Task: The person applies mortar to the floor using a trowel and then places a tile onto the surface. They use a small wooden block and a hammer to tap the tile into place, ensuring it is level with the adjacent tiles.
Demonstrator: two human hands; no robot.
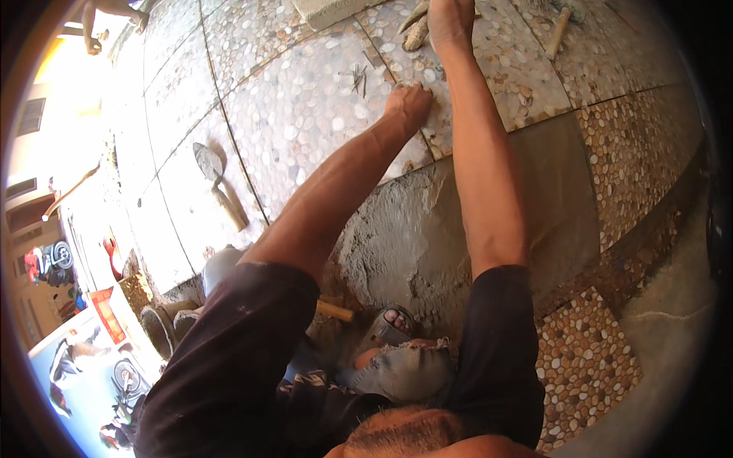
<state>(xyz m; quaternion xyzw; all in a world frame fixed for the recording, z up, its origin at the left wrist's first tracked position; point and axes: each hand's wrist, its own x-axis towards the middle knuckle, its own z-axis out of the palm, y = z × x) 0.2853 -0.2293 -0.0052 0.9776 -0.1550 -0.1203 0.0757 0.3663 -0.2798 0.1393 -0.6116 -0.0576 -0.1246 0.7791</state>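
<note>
My left hand [410, 104] rests on the pebble-patterned tile [298, 114], close to a joint between two tiles. Its fingers are curled together, and what they hold, if anything, is hidden. My right hand [452, 24] reaches farther out to the top edge of the head view, which cuts off its fingers. Just left of it lies a pale, rough, curved thing [416, 34] whose kind I cannot make out. Several thin dark nail-like pieces [357, 79] lie left of my left hand. Beneath my forearms is a bed of wet grey mortar [397, 237].
A trowel [208, 162] with a wooden handle lies on the tiles at left. Another wooden handle [560, 34] lies at far right. A loose brown pebble tile [588, 366] is at lower right. Near my sandalled foot [393, 320] is a wooden handle [334, 309]. Someone's arm [92, 34] shows at far left.
</note>
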